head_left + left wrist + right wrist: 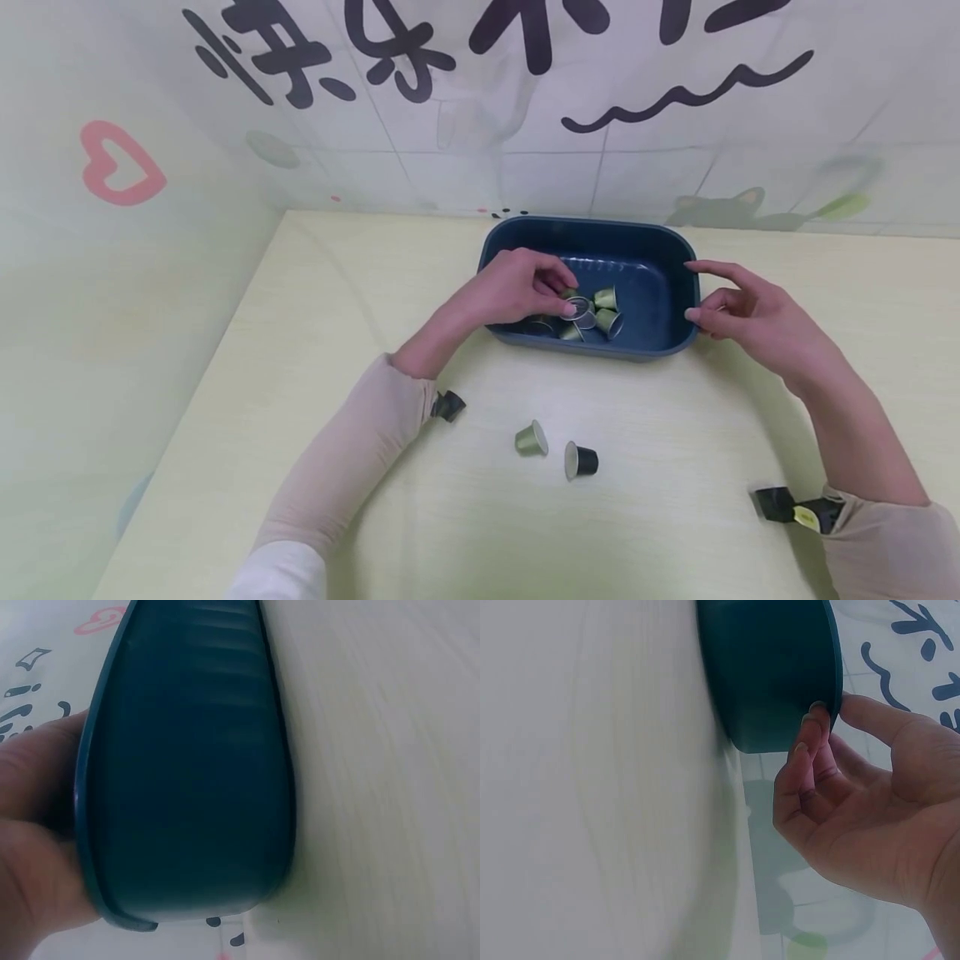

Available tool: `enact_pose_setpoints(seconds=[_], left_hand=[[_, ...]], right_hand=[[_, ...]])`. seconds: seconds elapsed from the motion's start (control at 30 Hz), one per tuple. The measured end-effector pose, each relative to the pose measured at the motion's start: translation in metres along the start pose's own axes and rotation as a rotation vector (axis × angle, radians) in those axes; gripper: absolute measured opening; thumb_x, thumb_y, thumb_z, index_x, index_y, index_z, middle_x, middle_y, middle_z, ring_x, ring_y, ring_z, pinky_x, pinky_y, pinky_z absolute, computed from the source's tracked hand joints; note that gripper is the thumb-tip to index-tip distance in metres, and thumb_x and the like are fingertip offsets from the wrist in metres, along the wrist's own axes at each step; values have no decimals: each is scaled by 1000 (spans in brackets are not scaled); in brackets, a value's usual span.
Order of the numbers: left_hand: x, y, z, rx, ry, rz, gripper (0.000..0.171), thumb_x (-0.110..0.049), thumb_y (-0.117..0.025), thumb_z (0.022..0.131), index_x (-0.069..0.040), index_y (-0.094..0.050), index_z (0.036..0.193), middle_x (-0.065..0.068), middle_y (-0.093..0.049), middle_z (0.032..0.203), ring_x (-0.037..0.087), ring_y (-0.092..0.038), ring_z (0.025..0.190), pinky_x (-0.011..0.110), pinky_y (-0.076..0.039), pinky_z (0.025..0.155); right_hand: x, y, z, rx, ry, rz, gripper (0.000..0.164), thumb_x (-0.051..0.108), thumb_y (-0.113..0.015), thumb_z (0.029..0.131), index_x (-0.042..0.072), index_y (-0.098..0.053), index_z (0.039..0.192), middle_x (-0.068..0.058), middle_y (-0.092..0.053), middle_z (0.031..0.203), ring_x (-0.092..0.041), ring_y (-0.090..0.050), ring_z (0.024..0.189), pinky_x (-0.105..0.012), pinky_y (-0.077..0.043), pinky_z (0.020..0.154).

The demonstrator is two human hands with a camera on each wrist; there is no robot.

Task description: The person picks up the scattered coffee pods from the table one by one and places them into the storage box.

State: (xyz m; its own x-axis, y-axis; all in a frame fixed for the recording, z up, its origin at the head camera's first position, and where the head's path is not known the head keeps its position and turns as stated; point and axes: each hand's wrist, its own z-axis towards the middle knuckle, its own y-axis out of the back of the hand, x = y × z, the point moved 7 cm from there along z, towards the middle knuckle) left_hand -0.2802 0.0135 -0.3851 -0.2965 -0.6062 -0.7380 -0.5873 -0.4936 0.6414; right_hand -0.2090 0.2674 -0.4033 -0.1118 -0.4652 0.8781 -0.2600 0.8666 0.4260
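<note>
A dark blue plastic basin (pixel 647 304) stands near the wall, with several coffee capsules lying in its left half, green ones (pixel 609 323) among them. Reaching over its left end, my left hand (pixel 513 287) pinches a coffee capsule (pixel 577 309) whose silvery lid faces up beside the thumb. In the left wrist view the basin's wall (pixel 187 765) hides those fingertips. At the opposite end my right hand (pixel 761 321) grips the basin's rim between thumb and fingers; the right wrist view shows its fingers (pixel 810 750) against the outer wall.
Two capsules lie on their sides on the pale table (pixel 465 517) before the basin: a green one (pixel 530 439) and a black one (pixel 587 461). A white wall (pixel 420 183) with dark lettering rises right behind the basin, and another wall (pixel 150 300) borders the table's left.
</note>
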Motion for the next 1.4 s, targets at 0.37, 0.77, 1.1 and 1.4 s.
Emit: enact_pose_setpoints(seconds=[0.37, 0.77, 1.1, 1.4], left_hand=[[1, -6, 4, 1, -1, 18, 29, -27, -80, 86, -14, -74, 111, -4, -71, 101, 3, -67, 90, 17, -51, 81], [-1, -9, 8, -14, 9, 18, 27, -30, -80, 86, -16, -75, 108, -6, -71, 100, 3, -65, 91, 17, -50, 80], [0, -9, 9, -34, 13, 46, 28, -33, -79, 86, -16, -76, 108, -7, -72, 97, 2, -65, 89, 17, -49, 78], [-1, -7, 9, -48, 8, 52, 33, -36, -76, 88, -14, -73, 113, -8, -71, 96, 3, -65, 86, 19, -50, 78]], right_hand=[[1, -1, -1, -2, -11, -1, 57, 22, -65, 99, 23, -40, 150, 4, -65, 89, -16, -59, 83, -24, -48, 71], [-1, 0, -1, 0, 7, 36, 57, 17, -65, 98, 23, -41, 149, 6, -64, 87, -13, -59, 82, -23, -46, 70], [-1, -1, -1, -6, 10, 38, 56, 17, -65, 98, 24, -42, 149, 6, -64, 87, -14, -58, 81, -23, -46, 70], [0, -1, 0, -5, 17, 43, 56, 16, -65, 98, 24, -43, 148, 6, -64, 87, -13, -57, 79, -23, -46, 68]])
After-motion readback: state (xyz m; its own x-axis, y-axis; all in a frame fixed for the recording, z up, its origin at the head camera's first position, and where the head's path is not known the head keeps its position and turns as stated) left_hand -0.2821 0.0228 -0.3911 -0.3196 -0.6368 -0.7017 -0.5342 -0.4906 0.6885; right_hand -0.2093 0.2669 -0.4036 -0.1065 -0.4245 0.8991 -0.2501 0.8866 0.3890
